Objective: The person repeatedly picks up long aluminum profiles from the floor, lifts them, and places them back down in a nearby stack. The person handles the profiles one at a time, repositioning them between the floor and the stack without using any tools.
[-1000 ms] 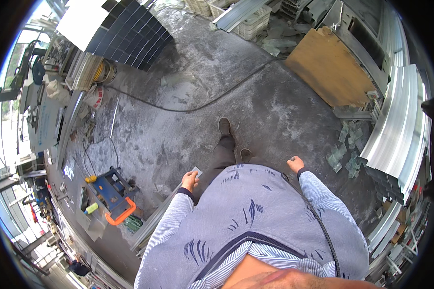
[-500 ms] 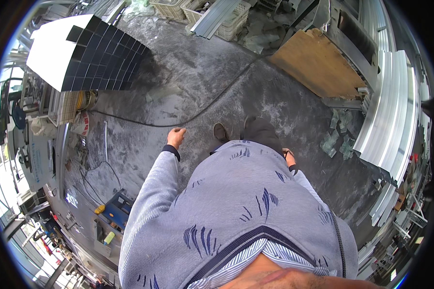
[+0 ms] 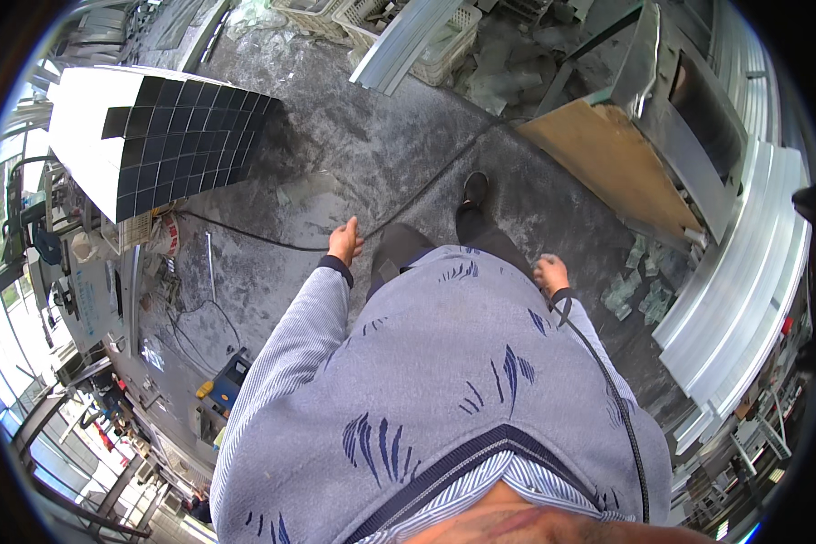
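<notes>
Away from my body on the left, my left hand [image 3: 344,241] hangs in the air with its fingers curled in and nothing visible in it. Below it on the floor runs a black cable [image 3: 408,201], which the hand does not appear to touch. My right hand [image 3: 550,273] hangs beside my right hip, its fingers also curled, and I see nothing in them. A dark strap [image 3: 612,388] comes down my right side, its lower end near the right wrist. One dark shoe [image 3: 476,188] is ahead on the floor.
A white board with dark square tiles [image 3: 190,136] stands at far left. A brown board [image 3: 607,163] leans against a metal frame at right, near stacked metal profiles [image 3: 734,299]. Broken glass pieces [image 3: 626,286] lie on the floor. White crates [image 3: 444,45] stand ahead.
My right hand has swung forward into fuller view beside the hip. My left hand has shifted slightly forward and right. One foot has stepped ahead, and the surroundings have shifted in view.
</notes>
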